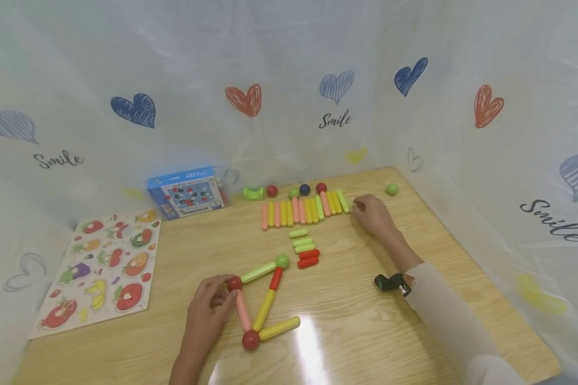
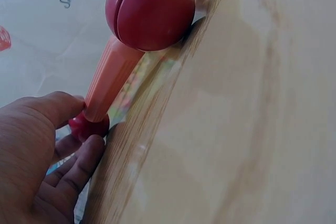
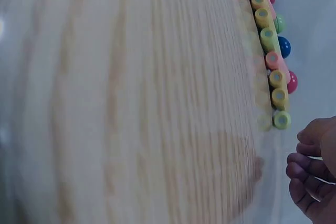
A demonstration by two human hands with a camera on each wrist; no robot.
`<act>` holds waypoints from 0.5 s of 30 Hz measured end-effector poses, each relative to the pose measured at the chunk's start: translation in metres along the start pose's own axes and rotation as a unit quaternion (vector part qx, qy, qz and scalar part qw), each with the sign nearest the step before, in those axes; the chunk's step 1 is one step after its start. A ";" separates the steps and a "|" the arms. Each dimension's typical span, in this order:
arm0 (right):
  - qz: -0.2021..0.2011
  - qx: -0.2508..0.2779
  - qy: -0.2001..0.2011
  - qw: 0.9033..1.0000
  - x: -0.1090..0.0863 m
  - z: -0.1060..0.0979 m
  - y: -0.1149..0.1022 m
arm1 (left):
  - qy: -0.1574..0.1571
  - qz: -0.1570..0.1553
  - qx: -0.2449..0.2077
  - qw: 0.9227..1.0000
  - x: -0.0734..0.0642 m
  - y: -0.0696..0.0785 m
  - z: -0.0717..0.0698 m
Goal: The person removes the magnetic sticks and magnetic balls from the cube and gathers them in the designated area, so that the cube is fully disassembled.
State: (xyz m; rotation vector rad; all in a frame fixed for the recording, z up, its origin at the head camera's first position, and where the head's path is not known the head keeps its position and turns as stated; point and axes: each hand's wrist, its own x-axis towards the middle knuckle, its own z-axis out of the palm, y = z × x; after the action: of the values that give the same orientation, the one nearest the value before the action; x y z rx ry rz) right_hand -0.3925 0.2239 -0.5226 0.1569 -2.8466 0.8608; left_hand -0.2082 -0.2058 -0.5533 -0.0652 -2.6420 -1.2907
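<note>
Thumb and fingers of my left hand [image 1: 211, 302] pinch a red ball [image 1: 234, 283] at one corner of a magnetic stick-and-ball figure. From that ball run a light green stick [image 1: 258, 273] to a green ball [image 1: 282, 261] and a pink stick [image 1: 243, 310] to a nearer red ball [image 1: 251, 339]. A red short stick [image 1: 276, 278] and a yellow stick [image 1: 264, 310] join the green and nearer red balls. Another yellow stick [image 1: 280, 328] sticks out rightward. My right hand [image 1: 373, 215], fingers loosely bent and empty, is beside the last light green stick [image 3: 282, 119] of a row.
Pink, yellow and green sticks [image 1: 283, 214] form the row, with several balls [image 1: 304, 190] and a green curved piece [image 1: 253, 193] behind. Short green and red sticks [image 1: 308, 262] lie nearer. A blue box [image 1: 188, 192] and fruit board [image 1: 137, 291] are left; a green ball [image 1: 392, 189] sits far right.
</note>
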 end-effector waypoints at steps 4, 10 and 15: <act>0.022 -0.021 0.054 0.998 0.011 -0.013 0.020 | 0.002 -0.005 0.005 1.000 0.002 0.000 -0.002; 0.075 -0.049 0.064 0.994 0.035 -0.040 0.059 | 0.007 0.001 -0.001 1.000 0.003 -0.002 -0.002; 0.091 -0.042 0.015 0.995 0.042 -0.052 0.082 | -0.002 0.001 -0.023 1.000 0.002 -0.003 0.000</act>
State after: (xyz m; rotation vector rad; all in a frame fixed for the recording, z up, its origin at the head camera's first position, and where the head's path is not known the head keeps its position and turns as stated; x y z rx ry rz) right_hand -0.4394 0.3184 -0.5162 -0.1267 -2.8953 0.7647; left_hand -0.2103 -0.2074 -0.5554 -0.0771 -2.6150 -1.3522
